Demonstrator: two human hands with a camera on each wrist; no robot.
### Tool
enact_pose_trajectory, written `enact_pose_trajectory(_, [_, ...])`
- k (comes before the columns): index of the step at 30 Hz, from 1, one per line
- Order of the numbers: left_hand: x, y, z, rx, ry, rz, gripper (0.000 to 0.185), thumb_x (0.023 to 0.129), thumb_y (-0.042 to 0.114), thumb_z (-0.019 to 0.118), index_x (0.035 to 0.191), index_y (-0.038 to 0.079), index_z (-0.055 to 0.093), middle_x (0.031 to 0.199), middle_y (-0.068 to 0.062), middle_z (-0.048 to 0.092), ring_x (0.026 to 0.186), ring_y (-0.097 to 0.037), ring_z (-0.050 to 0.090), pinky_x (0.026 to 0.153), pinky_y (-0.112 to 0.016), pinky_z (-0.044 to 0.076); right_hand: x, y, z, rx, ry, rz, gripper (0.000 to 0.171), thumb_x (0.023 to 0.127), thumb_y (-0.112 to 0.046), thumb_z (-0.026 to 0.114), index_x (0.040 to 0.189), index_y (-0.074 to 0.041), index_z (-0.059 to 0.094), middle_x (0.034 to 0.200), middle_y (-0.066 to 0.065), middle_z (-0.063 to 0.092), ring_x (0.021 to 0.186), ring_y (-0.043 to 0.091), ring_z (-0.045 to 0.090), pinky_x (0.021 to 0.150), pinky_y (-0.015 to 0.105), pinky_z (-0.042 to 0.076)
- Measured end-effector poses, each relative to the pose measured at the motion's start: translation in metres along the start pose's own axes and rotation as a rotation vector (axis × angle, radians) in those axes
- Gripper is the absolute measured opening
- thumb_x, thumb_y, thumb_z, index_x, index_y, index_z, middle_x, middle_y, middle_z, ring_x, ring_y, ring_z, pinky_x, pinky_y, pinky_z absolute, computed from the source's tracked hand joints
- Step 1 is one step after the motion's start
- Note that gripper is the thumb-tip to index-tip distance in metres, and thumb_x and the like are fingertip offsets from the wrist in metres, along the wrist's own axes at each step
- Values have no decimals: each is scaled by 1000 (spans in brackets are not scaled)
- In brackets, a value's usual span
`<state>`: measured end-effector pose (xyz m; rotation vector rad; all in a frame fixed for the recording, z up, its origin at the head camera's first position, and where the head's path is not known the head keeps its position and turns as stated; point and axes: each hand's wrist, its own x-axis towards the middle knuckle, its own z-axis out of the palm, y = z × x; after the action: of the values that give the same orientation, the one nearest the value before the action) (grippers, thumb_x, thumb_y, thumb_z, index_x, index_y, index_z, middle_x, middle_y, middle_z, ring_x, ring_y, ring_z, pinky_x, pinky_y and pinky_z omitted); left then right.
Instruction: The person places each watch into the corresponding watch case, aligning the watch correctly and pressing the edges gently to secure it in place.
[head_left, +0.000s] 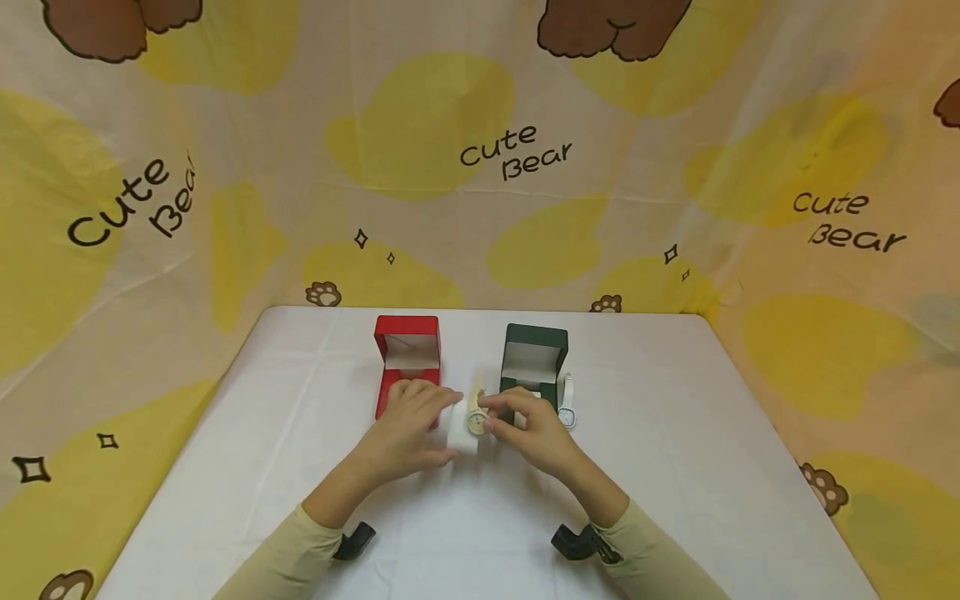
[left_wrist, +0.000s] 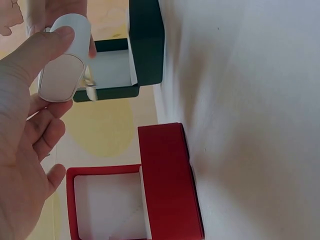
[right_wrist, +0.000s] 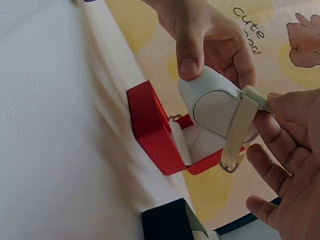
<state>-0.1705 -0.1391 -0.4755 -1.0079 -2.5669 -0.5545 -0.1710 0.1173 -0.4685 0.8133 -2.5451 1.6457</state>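
My left hand (head_left: 408, 425) grips a white oval watch cushion (head_left: 462, 433) between thumb and fingers, above the table between two open boxes. The cushion (left_wrist: 62, 60) shows close up in the left wrist view, and again as the cushion (right_wrist: 212, 100) in the right wrist view. My right hand (head_left: 528, 425) pinches a cream-strapped watch (head_left: 477, 419) against it; the watch strap (right_wrist: 239, 131) with its buckle hangs down over the cushion's end. An open red box (head_left: 407, 354) stands behind the left hand, an open dark green box (head_left: 534, 360) behind the right.
A second watch with a white strap (head_left: 567, 404) lies on the white tablecloth (head_left: 675, 433) just right of the green box. A yellow "Cute Bear" cloth backdrop (head_left: 480, 150) hangs behind and to both sides of the table.
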Motion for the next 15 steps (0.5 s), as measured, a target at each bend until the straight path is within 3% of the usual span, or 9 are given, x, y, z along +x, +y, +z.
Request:
enact_pose_trajectory(7, [-1,2,3,38,72,77,81,68,43,95,134,11,61,126,-2,67,118,-21,52,100,-49,33,0,-2,0,2,18,-17,24,93,-18,76,117,-19,77,116,-6,72,111,13,63,95,48,52])
enact_pose_trajectory(11, [-1,3,3,24,86,80,83,68,43,95,137,11,61,129,-3,65,121,-23,51,102,-49,33,0,-3,1,26,33,10,23,93,-20,77,116,-20,77,117,-6,72,110,16,63,93,45,52])
enact_pose_trajectory(15, [0,4,3,-20,78,55,80,69,41,94,137,12,61,130,-3,63,122,-23,50,103,-49,32,-1,-2,2,34,61,28,23,91,-22,78,114,-21,77,107,-7,72,102,20,63,89,47,52])
